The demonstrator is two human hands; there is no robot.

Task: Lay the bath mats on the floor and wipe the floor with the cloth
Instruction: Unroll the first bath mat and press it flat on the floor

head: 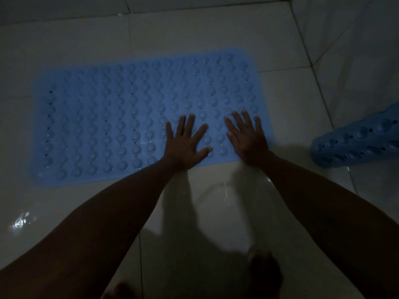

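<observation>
The tiled floor [216, 33] is pale and glossy, with wet glints near the person's forearms, so it probably has yet to be wiped; no cloth is in view. On it, spreading away from the fingers to their left and ahead of them, lies the flat bath mat [108, 117], blue, unrolled, its rows of round suckers facing up. Well to the right of the fingers a second bath mat [356, 141] lies rolled, not yet laid out. The left hand [183, 145] and the right hand [248, 139] rest side by side on the flat mat's near right corner. Both sets of fingers are released, straight and splayed, grasping nothing, palms down. That flat pose looks meant to press the mat against the tiles and smooth its end so it stays put, though I judge that, not see it.
</observation>
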